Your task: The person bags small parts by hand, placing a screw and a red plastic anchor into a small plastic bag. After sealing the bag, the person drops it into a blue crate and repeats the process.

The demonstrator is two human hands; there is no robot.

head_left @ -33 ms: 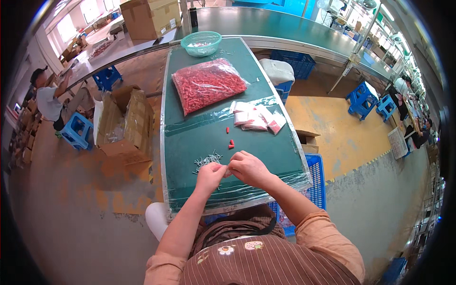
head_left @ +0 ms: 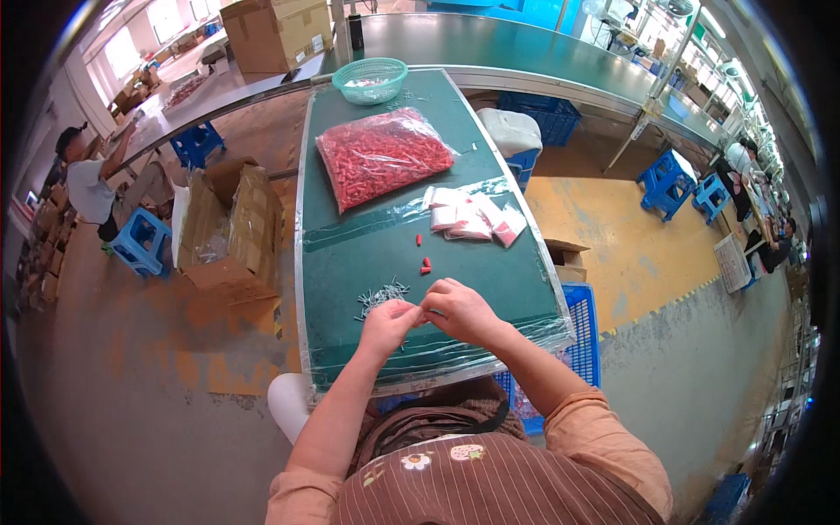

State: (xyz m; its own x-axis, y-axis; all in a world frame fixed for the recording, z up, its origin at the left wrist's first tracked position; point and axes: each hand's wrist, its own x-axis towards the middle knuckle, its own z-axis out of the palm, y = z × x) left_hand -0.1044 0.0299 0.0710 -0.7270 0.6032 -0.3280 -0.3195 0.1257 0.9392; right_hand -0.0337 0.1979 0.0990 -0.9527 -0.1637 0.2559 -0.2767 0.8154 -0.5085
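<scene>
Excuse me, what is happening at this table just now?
A person works bare-handed at a green-topped table. The left hand and right hand meet near its close edge, fingertips together; anything between them is too hidden to identify. Just beyond the left hand lies a pile of thin grey pieces, with a few loose red pieces farther up. Beyond those are small packets and a big clear bag of red pieces.
</scene>
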